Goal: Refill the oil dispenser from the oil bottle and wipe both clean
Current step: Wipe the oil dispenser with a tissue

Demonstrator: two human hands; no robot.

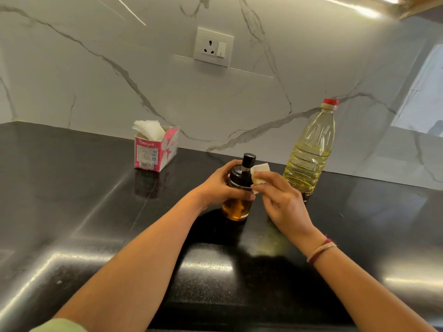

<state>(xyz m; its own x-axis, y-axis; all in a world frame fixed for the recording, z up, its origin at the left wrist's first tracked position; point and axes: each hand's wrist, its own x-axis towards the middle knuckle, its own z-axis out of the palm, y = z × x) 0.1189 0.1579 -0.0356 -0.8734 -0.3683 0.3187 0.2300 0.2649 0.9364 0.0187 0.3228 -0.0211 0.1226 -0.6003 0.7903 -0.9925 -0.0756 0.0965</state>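
The oil dispenser (237, 207) stands upright on the black counter (96, 212), a glass jar with amber oil low down and a black cap on top. My left hand (219, 185) grips its upper body from the left. My right hand (280, 200) pinches a folded white tissue (259, 172) and holds it against the dispenser's right shoulder, by the cap. The oil bottle (310, 152) stands behind and to the right, clear plastic with yellow oil and its red cap on, untouched by either hand.
A pink and white tissue box (154, 152) with tissues sticking out sits at the back left by the marble wall. A wall socket (213, 47) is mounted above. An oily smear shows on the counter (271, 240) under my right wrist.
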